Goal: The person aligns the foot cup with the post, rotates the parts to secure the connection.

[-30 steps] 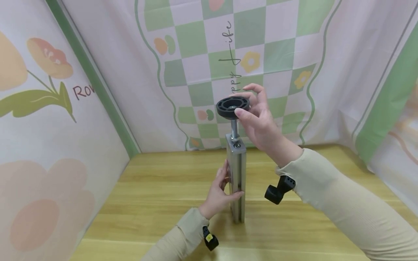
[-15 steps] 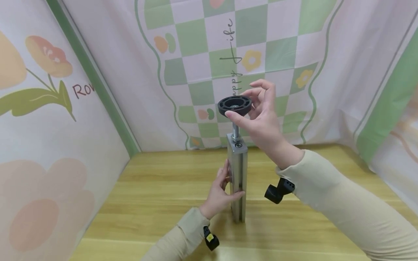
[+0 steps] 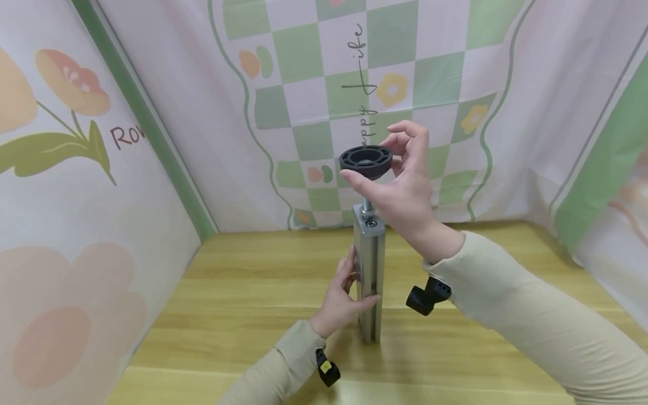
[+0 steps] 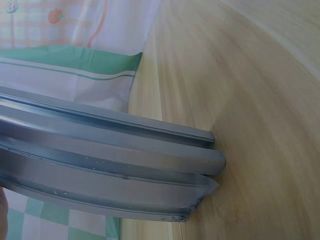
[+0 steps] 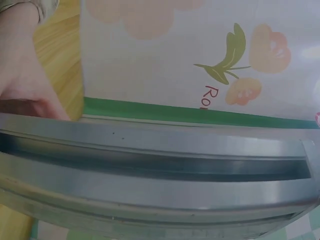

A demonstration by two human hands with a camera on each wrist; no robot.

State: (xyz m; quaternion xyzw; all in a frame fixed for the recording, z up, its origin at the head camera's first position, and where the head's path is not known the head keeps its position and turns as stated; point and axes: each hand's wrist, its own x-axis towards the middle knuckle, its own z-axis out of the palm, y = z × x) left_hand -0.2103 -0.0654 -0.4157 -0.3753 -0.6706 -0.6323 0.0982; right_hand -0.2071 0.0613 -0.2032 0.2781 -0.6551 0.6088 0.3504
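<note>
A grey aluminium profile (image 3: 372, 275) stands upright on the wooden table, a metal end plate (image 3: 372, 228) on its top. From that plate rises a threaded bolt (image 3: 367, 206) that carries a round black levelling foot (image 3: 383, 163), its ribbed hollow side facing up. My right hand (image 3: 407, 188) holds the foot by its rim, thumb along the near left side and fingers at the far right. Lower down, my left hand (image 3: 341, 301) grips the profile from the left, thumb across the near side. The left wrist view shows the profile's grooved lower end (image 4: 150, 155) at the tabletop.
Printed curtains enclose the table (image 3: 243, 315): a checkered back curtain (image 3: 298, 56) close behind the profile and a floral left curtain (image 3: 61, 214). A small black camera (image 3: 427, 295) hangs from the right wrist, another (image 3: 328, 368) from the left.
My right thumb has travelled leftward along the near rim of the levelling foot, and the right hand has turned with it. The left hand keeps its hold on the upright profile.
</note>
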